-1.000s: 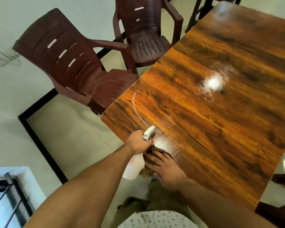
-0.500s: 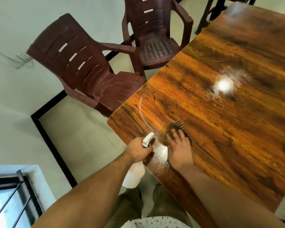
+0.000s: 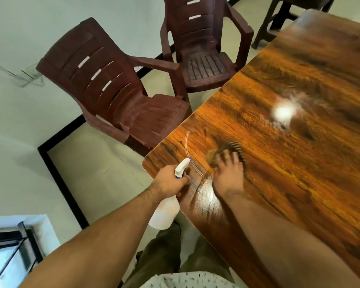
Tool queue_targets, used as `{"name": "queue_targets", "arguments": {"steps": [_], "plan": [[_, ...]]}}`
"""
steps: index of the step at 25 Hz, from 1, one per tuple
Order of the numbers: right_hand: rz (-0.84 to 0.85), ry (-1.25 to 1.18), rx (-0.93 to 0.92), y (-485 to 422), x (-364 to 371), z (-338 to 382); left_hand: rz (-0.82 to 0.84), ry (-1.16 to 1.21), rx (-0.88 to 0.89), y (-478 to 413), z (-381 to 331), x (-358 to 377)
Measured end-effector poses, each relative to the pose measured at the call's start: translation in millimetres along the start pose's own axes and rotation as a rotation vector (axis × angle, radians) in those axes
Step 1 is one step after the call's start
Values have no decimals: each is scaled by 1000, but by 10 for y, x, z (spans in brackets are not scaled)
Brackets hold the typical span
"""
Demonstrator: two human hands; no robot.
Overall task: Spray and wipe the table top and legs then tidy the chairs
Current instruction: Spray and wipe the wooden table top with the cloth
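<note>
Right hand [image 3: 229, 173]: palm down, fingers spread and straight, pressing flat on a dark ribbed cloth [image 3: 234, 146]. Hand and cloth are motion-blurred. The cloth shows past the fingertips and lies on the table [image 3: 299, 183] top, a little in from the near-left corner.

Left hand [image 3: 168, 180]: wrapped round the neck of a spray bottle [image 3: 164, 213], with the white nozzle poking up above the knuckles and pointing over the table top. The hand sits at the table's edge just beside that corner. The bottle's pale body hangs below the edge, off the table. Whether a finger is on the trigger, cannot tell.

A thin clear tube [image 3: 187, 146] arcs from beside the nozzle over the corner of the top.

Between the two hands there is a glossy wet patch [image 3: 207, 196] along the near edge. Further in, toward the middle of the top, a bright glare [image 3: 283, 114] shows with a pale smear around it.

Near chair [image 3: 112, 90]: dark red plastic with a slatted back, its seat front touching or just short of the table's left edge near the corner. Far chair [image 3: 202, 48]: same kind, further along that edge, seat turned toward the table. Dark legs [image 3: 266, 32] of another piece stand at the far end.

Pale floor [image 3: 96, 169] with a black border. Barred window [image 3: 8, 252] low on the left.
</note>
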State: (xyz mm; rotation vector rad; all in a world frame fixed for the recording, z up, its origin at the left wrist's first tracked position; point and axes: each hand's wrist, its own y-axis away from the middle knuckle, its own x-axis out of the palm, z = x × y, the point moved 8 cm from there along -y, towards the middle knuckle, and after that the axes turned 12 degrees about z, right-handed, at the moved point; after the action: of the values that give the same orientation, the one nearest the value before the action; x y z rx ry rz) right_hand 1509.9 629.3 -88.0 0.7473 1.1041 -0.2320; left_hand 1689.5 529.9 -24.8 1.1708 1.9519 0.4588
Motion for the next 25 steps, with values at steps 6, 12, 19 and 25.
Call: {"name": "queue_targets", "arguments": {"steps": [6,12,19,25], "plan": [[368,222,-820,618,586,852,69,-87,23,-369,118,-329],[-92,-153,213,-242,92,438,133,-112,69,-589,198,-612],[178,240,-615,391,739,1357,233,-212,97,-842,225,-883],[-41,-230,386,-798,-260,282,253,-125,114,-848,364,-1037]]}}
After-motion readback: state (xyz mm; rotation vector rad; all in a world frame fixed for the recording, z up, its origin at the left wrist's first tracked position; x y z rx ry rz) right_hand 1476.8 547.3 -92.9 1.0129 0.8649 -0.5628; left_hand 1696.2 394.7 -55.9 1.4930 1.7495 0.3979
